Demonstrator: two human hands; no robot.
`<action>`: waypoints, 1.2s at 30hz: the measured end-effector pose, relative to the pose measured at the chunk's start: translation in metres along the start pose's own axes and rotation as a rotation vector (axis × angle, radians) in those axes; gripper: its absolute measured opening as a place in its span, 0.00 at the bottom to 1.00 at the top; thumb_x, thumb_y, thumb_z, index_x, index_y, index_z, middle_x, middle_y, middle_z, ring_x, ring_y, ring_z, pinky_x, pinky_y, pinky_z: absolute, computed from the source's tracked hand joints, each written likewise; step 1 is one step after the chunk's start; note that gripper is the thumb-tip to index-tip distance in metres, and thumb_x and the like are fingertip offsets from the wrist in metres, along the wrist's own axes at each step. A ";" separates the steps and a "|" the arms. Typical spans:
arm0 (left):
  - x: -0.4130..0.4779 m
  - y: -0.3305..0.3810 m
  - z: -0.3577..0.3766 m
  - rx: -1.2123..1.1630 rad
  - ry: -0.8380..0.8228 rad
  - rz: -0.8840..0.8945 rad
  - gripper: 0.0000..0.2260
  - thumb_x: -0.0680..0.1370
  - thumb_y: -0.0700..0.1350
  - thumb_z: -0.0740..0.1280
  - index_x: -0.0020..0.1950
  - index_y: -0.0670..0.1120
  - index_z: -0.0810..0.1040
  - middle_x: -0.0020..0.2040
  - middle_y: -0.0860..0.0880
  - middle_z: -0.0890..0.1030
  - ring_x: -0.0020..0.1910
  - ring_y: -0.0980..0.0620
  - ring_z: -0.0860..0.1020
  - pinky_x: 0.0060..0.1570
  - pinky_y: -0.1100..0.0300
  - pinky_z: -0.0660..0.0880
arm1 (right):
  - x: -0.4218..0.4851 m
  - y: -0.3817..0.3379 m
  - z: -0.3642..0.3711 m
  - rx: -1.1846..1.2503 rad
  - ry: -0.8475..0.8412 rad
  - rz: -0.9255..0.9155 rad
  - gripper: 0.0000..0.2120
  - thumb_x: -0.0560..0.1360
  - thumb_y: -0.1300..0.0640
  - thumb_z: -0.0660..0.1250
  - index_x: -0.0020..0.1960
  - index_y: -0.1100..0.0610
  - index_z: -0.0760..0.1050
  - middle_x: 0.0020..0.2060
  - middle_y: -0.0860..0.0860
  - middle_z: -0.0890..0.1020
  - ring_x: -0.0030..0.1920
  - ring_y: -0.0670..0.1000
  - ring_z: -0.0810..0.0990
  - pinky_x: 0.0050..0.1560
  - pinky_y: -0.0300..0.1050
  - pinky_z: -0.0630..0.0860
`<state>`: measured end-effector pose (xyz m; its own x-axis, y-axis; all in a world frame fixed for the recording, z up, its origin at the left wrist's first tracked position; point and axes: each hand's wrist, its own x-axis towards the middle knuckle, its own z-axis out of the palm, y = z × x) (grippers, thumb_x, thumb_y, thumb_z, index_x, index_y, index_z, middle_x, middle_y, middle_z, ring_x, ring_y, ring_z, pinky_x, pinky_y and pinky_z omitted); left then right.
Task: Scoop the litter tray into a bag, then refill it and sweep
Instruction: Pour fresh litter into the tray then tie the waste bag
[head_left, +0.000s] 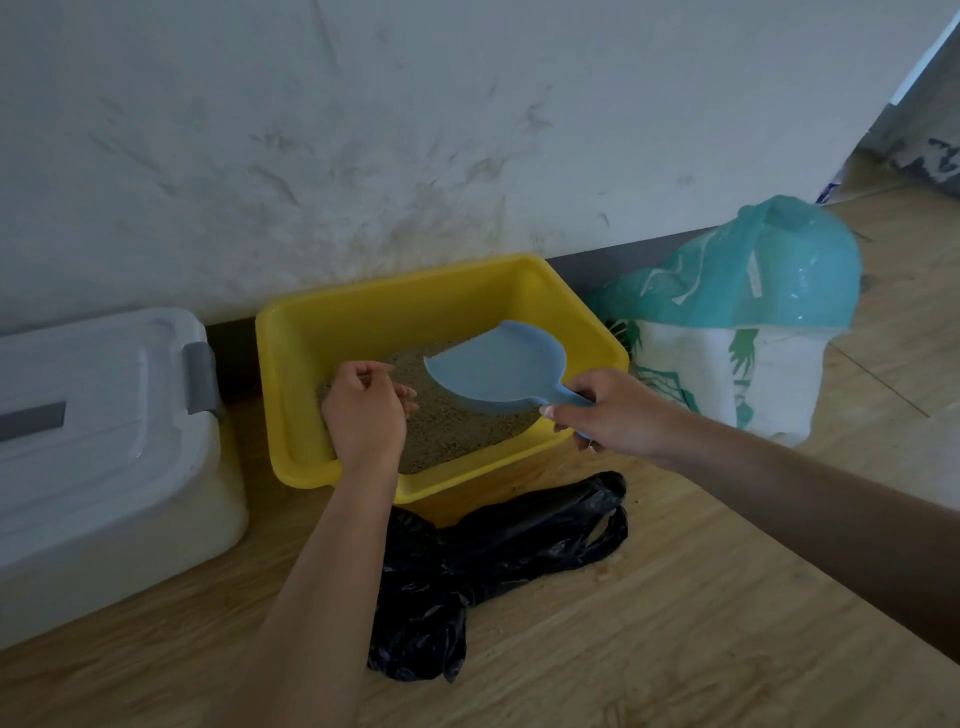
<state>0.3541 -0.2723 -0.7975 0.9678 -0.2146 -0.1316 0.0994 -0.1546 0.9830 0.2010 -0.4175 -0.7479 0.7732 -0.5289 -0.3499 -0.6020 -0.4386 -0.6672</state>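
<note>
A yellow litter tray (363, 312) stands on the wooden floor against the wall, with tan litter (452, 431) covering its bottom. My right hand (608, 415) grips the handle of a light blue scoop (493, 369), whose blade hangs over the litter. My left hand (363, 410) hovers over the tray's near left side, fingers loosely curled, holding nothing that I can see. A crumpled black plastic bag (488, 566) lies on the floor just in front of the tray.
A white lidded storage box (98, 426) sits left of the tray. A white sack under a teal plastic bag (743, 332) stands to the right. A scuffed white wall (363, 130) runs behind. A few crumbs (602, 571) lie by the black bag.
</note>
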 end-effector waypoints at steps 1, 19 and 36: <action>-0.001 0.001 0.003 0.006 -0.010 0.004 0.07 0.82 0.39 0.56 0.52 0.43 0.74 0.36 0.48 0.78 0.32 0.53 0.76 0.35 0.58 0.75 | -0.004 0.004 -0.002 0.033 0.033 -0.012 0.07 0.79 0.53 0.65 0.52 0.57 0.75 0.35 0.49 0.78 0.32 0.45 0.77 0.32 0.36 0.73; -0.077 0.047 0.121 0.030 -0.480 0.117 0.07 0.81 0.39 0.58 0.46 0.45 0.73 0.37 0.43 0.79 0.30 0.50 0.76 0.32 0.59 0.74 | -0.061 0.062 -0.068 0.392 0.480 -0.068 0.04 0.75 0.59 0.68 0.43 0.58 0.79 0.28 0.48 0.78 0.27 0.44 0.76 0.30 0.37 0.75; -0.139 0.038 0.199 0.476 -0.809 0.523 0.18 0.82 0.44 0.55 0.71 0.58 0.65 0.60 0.45 0.69 0.46 0.55 0.74 0.43 0.66 0.68 | -0.093 0.128 -0.114 0.672 0.652 0.066 0.06 0.77 0.60 0.65 0.47 0.62 0.78 0.34 0.53 0.75 0.23 0.45 0.68 0.26 0.38 0.69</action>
<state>0.1773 -0.4403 -0.7670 0.4063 -0.9108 0.0730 -0.5518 -0.1808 0.8141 0.0298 -0.5071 -0.7259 0.3543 -0.9299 -0.0986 -0.2423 0.0105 -0.9701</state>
